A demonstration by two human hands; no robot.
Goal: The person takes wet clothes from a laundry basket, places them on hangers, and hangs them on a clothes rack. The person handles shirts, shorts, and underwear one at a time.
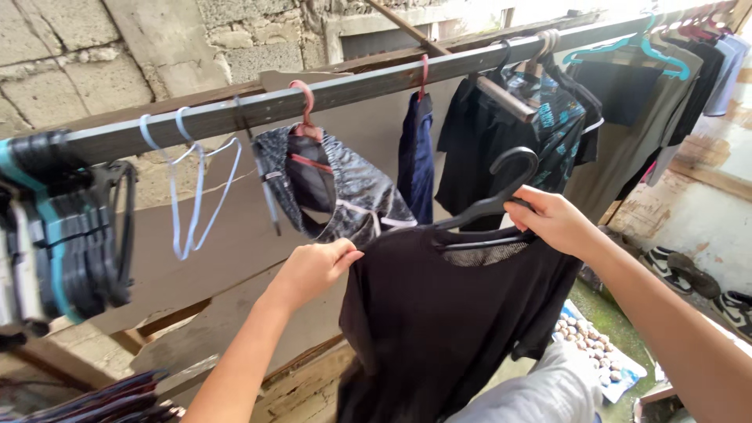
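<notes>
A black T-shirt [439, 313] hangs on a black plastic hanger [493, 200] in front of me, below the long wooden rail [235, 113]. My right hand [552, 219] grips the hanger at its neck, hook pointing up. My left hand [313, 266] pinches the shirt's left shoulder and holds it out. The hanger's hook is off the rail, just under the dark clothes hanging there.
On the rail hang an empty pale blue wire hanger [188, 188], a grey patterned garment on a red hanger [329, 188], a navy cloth [415, 157], black shirts [478, 141] and teal hangers [627, 51]. A bunch of black hangers [70, 227] sits far left. Shoes [689, 270] lie lower right.
</notes>
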